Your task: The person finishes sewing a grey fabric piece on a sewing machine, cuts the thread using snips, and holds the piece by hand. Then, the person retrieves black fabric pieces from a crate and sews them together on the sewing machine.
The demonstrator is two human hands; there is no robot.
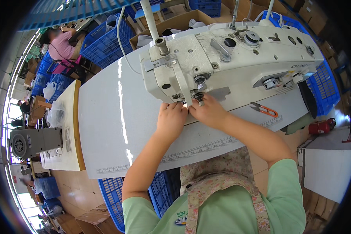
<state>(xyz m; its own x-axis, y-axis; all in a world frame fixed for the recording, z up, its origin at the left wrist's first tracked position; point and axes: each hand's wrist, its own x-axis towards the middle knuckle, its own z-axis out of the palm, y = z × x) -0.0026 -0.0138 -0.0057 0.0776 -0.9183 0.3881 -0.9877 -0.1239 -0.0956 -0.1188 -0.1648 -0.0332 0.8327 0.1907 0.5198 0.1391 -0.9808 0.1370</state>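
Observation:
A white industrial sewing machine (238,58) stands across the pale worktable (105,113). Both my hands meet at its needle end, under the machine head. My left hand (171,118) has its fingers curled together just left of the needle area. Close beside it, my right hand (208,112) is closed too, fingertips tucked by the thread tension knob (199,95). Whatever the fingers grip is hidden beneath the hands and the machine head. Orange-handled thread snips (264,110) lie on the table to the right of my right forearm.
A printed ruler strip (206,147) runs along the table's near edge. Blue plastic crates (105,41) stand behind and a blue crate (325,87) at the right. Left is another table with a grey motor unit (35,142). A person in pink (61,46) sits far left. A red fire extinguisher (320,126) stands right.

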